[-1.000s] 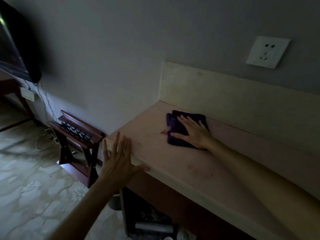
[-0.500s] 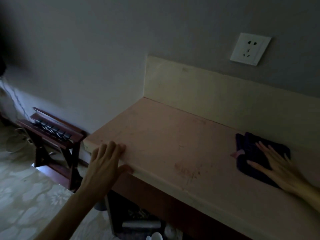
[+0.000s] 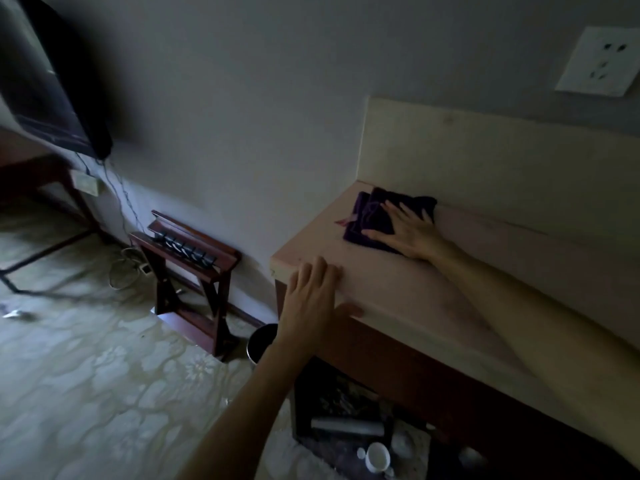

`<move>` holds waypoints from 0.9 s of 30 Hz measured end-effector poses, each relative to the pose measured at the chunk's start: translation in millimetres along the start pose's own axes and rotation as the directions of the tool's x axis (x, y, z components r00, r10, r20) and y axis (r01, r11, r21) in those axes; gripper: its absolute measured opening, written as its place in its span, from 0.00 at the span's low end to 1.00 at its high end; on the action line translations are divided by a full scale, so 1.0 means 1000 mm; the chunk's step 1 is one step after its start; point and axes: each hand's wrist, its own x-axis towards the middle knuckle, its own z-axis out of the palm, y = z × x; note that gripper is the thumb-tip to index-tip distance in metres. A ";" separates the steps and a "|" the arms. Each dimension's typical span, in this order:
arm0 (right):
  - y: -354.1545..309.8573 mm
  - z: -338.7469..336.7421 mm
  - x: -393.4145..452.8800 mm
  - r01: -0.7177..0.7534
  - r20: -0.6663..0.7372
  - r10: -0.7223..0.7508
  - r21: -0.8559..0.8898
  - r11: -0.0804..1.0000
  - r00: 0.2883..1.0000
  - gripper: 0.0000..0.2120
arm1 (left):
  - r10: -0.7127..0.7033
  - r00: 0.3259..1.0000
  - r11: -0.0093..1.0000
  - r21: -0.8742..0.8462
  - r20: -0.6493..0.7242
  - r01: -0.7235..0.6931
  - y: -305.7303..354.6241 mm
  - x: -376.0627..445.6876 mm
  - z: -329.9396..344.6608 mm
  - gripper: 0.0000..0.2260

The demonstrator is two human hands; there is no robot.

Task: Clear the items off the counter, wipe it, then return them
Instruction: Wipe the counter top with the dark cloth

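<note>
A dark purple cloth (image 3: 370, 216) lies at the far left corner of the pale counter (image 3: 398, 289), close to the backsplash. My right hand (image 3: 410, 230) lies flat on the cloth with straight, spread fingers and presses it onto the surface. My left hand (image 3: 315, 299) rests on the counter's front left edge, fingers on top and thumb along the front face. Nothing else stands on the counter top in view.
Below the counter, cups and a white mug (image 3: 377, 457) sit on a tray on the floor. A metal bin (image 3: 261, 342) stands beside the counter's left end. A wooden luggage rack (image 3: 188, 268) and cables stand by the wall; a wall socket (image 3: 597, 65) is above the backsplash.
My right hand has slid the cloth from the right part of the counter back to the far left corner. The left hand stays on the front edge; the view swung left.
</note>
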 end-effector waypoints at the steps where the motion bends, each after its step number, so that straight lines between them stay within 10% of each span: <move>1: 0.004 0.000 -0.015 0.003 -0.016 -0.003 -0.002 1.000 1.000 0.50 | -0.011 1.000 0.997 -0.074 0.014 0.012 -0.003 0.002 -0.004 0.33; 13: 0.047 0.002 -0.219 0.044 0.011 -0.043 -0.087 0.995 0.999 0.49 | -0.260 0.965 0.945 -0.213 -0.021 0.249 -0.075 0.019 -0.021 0.47; 27: -0.101 0.022 -0.041 0.152 -0.063 -0.152 -0.007 0.988 0.986 0.45 | -0.318 0.939 0.829 -0.519 -0.133 0.208 -0.081 0.022 0.002 0.47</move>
